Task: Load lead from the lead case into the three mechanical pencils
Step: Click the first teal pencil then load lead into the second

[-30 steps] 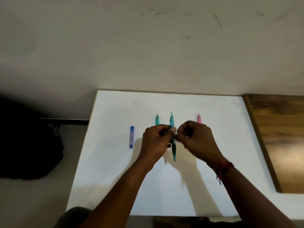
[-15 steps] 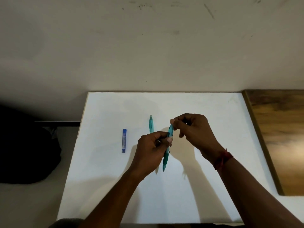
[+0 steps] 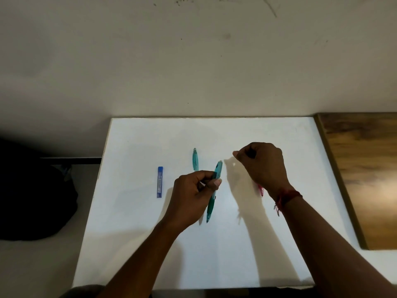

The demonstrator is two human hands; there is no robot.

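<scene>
One teal pencil (image 3: 210, 208) is gripped mid-barrel by the left hand (image 3: 191, 196), tilted over the table (image 3: 137, 244). The right hand (image 3: 263, 166) is curled, thumb on forefinger; any contents cannot be told. The lead case (image 3: 159, 182) is laid flat, left of a second pencil (image 3: 195, 160).

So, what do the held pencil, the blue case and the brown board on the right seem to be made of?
Held pencil: teal plastic, probably; the barrel looks translucent and glossy. Case: blue plastic, it seems, opaque, with a pale label. Board: wood or wood-look laminate, I cannot tell which; brown grain streaks, soft sheen.
</scene>
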